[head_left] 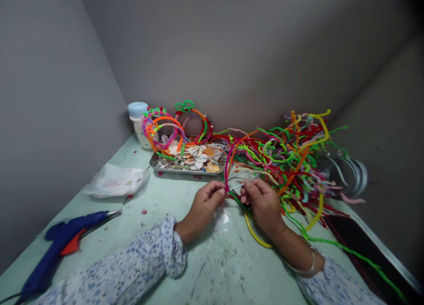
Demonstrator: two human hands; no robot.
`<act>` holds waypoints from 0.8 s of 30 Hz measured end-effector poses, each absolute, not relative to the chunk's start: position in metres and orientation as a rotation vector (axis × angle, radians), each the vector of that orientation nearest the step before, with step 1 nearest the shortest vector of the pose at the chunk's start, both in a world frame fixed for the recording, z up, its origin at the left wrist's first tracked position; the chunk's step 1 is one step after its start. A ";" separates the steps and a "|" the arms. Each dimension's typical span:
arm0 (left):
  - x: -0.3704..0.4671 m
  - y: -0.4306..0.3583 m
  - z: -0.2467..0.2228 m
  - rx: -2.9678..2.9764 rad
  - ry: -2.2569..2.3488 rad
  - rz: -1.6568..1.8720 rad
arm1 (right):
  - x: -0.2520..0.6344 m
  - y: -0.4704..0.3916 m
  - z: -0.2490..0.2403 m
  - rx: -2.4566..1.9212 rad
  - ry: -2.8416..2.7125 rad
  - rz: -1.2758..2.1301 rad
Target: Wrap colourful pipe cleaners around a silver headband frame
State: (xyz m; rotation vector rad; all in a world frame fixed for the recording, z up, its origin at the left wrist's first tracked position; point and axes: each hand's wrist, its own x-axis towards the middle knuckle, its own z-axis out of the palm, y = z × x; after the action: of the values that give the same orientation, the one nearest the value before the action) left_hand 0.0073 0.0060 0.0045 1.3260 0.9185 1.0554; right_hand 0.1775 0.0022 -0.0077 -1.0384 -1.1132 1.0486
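Pinching a magenta stem [227, 169] in left hand [202, 208], pale strip [237, 186] in right hand [266, 208]; crowding fuzzy stems [291, 148], two o'clock, could snag either.

Seven o'clock before me, a loose white sleeve [132, 265] speckled blue gathers into a ruffled cuff [175, 250] behind the bare left hand [202, 209]; toward five, a slim pale bangle [312, 264] rings the right forearm [293, 243], just ahead of its matching sleeve [333, 285].

From the near edge of the flat, pale-green worktop [225, 269], the head-worn camera looks closely down. It faces the smooth grey wall [218, 53] beyond the far edge.
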 end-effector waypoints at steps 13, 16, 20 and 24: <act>0.008 0.008 0.000 1.359 1.009 1.065 | 0.179 0.001 -0.008 -1.085 -1.184 1.034; 0.008 0.008 0.001 1.331 0.974 1.060 | 0.179 0.001 -0.010 -1.071 -1.176 1.056; 0.009 0.009 0.003 1.316 0.985 1.058 | 0.179 0.000 -0.010 -1.055 -1.169 1.058; 0.010 0.009 0.002 1.333 1.034 1.175 | 0.178 0.000 -0.007 -1.066 -1.158 1.040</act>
State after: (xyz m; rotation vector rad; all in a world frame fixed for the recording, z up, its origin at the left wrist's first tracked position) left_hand 0.0098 0.0086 0.0019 1.3326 1.0345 1.1753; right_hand 0.1777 -0.0004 -0.0067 -1.0663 -1.1577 1.0401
